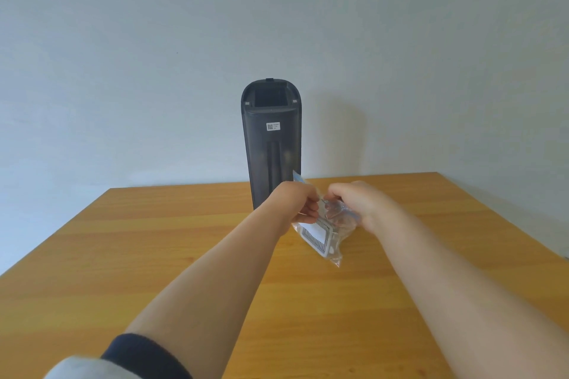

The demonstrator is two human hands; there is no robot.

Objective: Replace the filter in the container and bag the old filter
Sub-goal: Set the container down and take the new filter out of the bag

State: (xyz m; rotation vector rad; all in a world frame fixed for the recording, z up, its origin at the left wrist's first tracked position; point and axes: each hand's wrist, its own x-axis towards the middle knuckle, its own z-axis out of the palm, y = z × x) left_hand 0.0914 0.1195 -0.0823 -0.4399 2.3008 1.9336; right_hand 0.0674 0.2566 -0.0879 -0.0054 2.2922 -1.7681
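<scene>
1. A tall dark grey container [271, 141] stands upright at the centre of the frame, on the far edge of a wooden table [154, 240], against a pale wall [123, 40].
2. The container's top is open, showing a dark rectangular cavity, and a small white label [273, 126] with a square code sits on its upper front.
3. Just right of centre, in front of the container's base, a clear plastic bag [334, 224] is held by both hands, its lower end reaching down to the table.
4. Inside the bag lies a white rectangular filter [318, 238] with a ribbed face, tilted, in the bag's lower half.
5. The left hand [297, 203] is closed, fingers pinched on the bag's upper left edge.
6. The right hand [360, 203] is closed on the bag's upper right part, crumpling the plastic.
7. The two hands sit close together, nearly touching, above the filter.
8. A dark cuff [144, 357] over a light sleeve shows on the left arm at the lower left of the frame.
</scene>
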